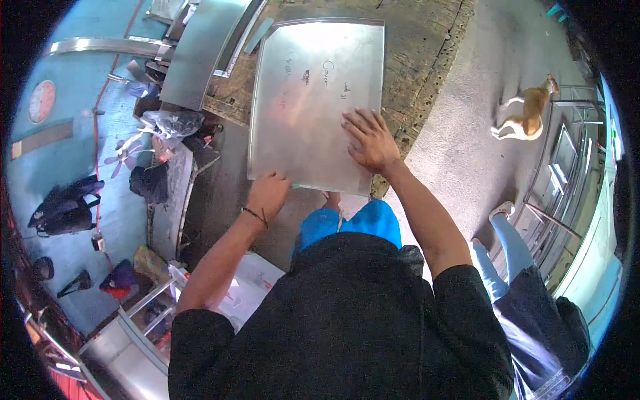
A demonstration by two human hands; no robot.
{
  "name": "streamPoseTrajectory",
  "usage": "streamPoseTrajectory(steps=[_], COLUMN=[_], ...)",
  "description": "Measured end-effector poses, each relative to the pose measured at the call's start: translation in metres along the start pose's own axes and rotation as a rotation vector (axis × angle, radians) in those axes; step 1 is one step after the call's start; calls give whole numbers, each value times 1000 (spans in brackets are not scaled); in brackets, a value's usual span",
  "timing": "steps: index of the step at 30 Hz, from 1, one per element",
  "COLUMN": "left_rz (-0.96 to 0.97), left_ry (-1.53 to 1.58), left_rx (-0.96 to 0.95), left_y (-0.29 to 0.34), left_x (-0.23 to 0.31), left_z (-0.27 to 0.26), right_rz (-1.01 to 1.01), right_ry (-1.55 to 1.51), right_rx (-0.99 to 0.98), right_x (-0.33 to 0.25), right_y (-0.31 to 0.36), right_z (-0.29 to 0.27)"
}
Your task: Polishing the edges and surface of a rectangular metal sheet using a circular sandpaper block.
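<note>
A shiny rectangular metal sheet with narrow raised edges and handwritten marks lies on the worn wooden table, its near edge jutting out toward me. My right hand rests flat on the sheet's right side, fingers spread. At the near left edge, my left hand is closed with its fingers curled, the knuckles against the sheet's rim. A thin pale green strip shows along the edge beside it. What sits inside the left fingers is hidden.
Another metal sheet and a metal strip lie left of the work. A dog stands on the floor at right. Behind it are metal frames. Another person is close on my right.
</note>
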State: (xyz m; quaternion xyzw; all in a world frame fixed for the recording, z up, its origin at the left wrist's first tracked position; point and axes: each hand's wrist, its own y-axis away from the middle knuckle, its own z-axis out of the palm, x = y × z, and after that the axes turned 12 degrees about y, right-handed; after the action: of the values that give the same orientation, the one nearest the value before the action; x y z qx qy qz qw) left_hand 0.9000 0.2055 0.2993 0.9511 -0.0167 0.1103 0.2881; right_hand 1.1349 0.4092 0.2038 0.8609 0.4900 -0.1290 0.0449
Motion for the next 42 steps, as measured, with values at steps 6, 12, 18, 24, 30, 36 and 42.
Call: streamPoseTrajectory(steps=[6,12,18,24,30,36,42], left_rz=[48,-28,24,-20,-148,59,222], left_ry=[-20,23,108,25,58,108,154], left_rx=[-17,-31,71,-37,-67,30,83], left_y=[-8,-1,-5,-16,-2,-17,-47], left_x=[39,20,17,53,15,46,130], left_z=[6,3,12,3,3,9,12], right_rz=[-18,-7,9,-8,-5,2,-9], right_ry=[17,8,12,27,26,21,38], right_rx=[44,-3,3,25,32,20,32], right_x=[2,-1,1,1,1,1,-1], right_y=[-1,0,3,-2,1,1,-2], right_z=[4,3,1,4,3,6,5])
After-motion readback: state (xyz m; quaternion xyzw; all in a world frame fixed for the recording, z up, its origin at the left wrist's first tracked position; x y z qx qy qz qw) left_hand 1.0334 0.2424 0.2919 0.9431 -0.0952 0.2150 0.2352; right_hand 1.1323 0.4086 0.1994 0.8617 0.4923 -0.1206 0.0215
